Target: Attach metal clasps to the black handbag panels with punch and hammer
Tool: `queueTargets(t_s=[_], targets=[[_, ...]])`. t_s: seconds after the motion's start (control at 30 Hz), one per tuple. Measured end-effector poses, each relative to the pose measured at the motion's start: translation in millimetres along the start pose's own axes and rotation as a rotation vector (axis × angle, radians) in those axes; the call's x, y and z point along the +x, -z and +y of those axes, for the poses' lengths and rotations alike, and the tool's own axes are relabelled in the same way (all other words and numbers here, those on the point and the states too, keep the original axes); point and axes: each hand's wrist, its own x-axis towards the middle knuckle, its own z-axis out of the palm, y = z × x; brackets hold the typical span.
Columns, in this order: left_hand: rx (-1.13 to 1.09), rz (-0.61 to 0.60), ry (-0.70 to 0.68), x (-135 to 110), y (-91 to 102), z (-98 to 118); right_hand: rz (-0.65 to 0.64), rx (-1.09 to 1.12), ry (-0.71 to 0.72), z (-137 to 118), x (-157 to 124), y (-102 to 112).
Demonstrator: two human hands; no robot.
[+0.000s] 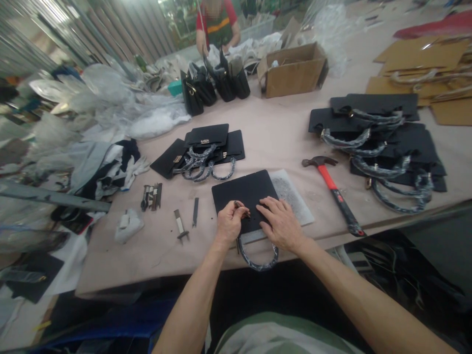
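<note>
A black bag panel [244, 186] lies in front of me, partly on a pale, speckled board [291, 194]. Its plastic-wrapped handle [260, 265] hangs toward me past the table's front edge. With closed fingers, my left hand [230, 221] pinches a short, thin dark metal tool [236, 203] against the panel; most of the tool is hidden by the fingers. On the panel's right part my right hand [279, 221] lies with its fingers spread, holding nothing. A claw hammer [334, 191] with a red and black handle rests to the right of the board.
Left of the panel lie a pronged punch [180, 225], a flat metal strip [195, 212] and several metal tools [151, 196]. More black bag panels are piled at left [206, 135] and right [398, 142]. Behind stand black bags [236, 81], a cardboard box [295, 73] and another person [217, 27].
</note>
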Motion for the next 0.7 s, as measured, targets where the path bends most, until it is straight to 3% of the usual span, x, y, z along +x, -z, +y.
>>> queueTargets(t_s=[0.33,0.43,0.53,0.6,0.7], targets=[[0.026,-0.02,-0.012,1.0,2.3,-3.3,0.007,0.013,-0.001,-0.1,-0.9,-2.0],[0.143,-0.054,-0.097,-0.4,4.1,-1.9,0.012,0.052,-0.011,-0.1,0.2,-3.0],[0.306,-0.086,-0.209,-2.3,4.9,0.9,0.007,0.232,-0.019,11.1,5.0,5.8],[0.362,-0.095,-0.244,-2.9,4.4,2.8,0.06,0.349,-0.106,30.8,6.7,18.9],[0.379,-0.113,-0.245,-2.8,3.1,4.0,0.199,0.221,-0.444,76.3,-0.7,43.2]])
